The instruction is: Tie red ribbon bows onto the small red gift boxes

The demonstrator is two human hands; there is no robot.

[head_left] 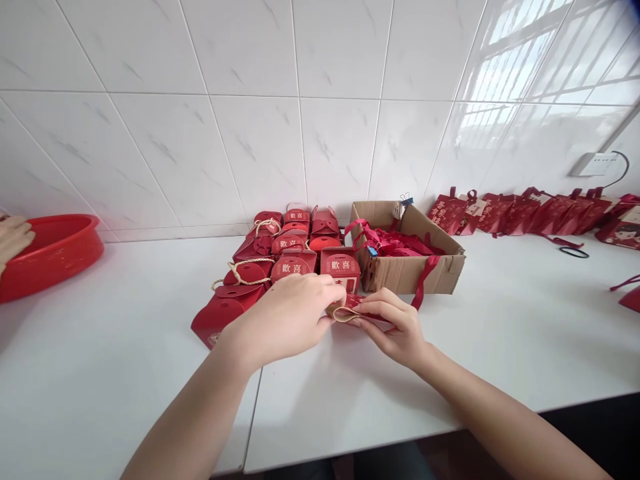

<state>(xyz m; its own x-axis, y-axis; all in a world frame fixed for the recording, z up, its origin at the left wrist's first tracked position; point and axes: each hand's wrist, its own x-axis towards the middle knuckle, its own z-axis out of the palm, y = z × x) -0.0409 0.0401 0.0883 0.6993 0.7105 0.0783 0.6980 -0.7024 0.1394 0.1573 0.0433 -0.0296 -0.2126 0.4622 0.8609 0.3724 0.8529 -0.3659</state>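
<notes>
Between my two hands is a red paper gift box, its tan inner side bent into a curved opening toward me. My left hand is closed on its left edge, the fingertips partly hidden behind the hand. From the other side my right hand pinches it between thumb and fingers. Right behind stand several finished red gift boxes in rows, some with gold lettering and some tied with cream cord. A cardboard box full of red ribbons sits just beyond my right hand.
Another person's hand rests at a red plastic basin on the left. Several red gift bags line the tiled wall at the right, near a black loop and a wall socket. The white table has a seam.
</notes>
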